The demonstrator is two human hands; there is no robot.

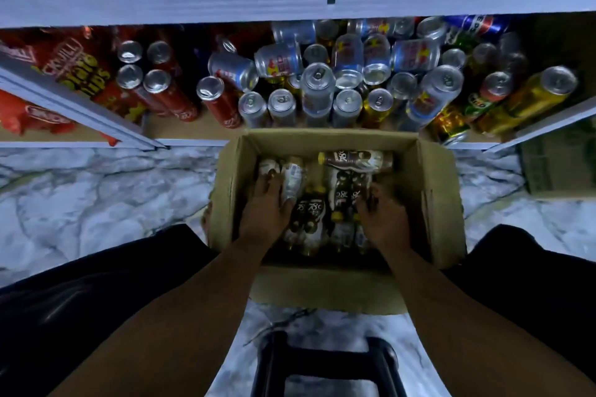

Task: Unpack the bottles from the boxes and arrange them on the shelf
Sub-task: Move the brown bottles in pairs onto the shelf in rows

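Cardboard box (436, 203) holds bottles (356, 159); left hand (265, 213) and right hand (383, 223) each curl round one

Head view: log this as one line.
box: open | left hand: on bottles | right hand: on bottles | shelf: cans

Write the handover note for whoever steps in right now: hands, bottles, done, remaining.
Left hand: inside the cardboard box, fingers on the leftmost bottles; grip unclear.
Right hand: inside the box, fingers on the dark bottles; grip unclear.
Box sits on the floor before the shelf, which holds cans and crisp bags.
Done: no such bottles visible on the shelf.
To do: lift all out, arrange them.
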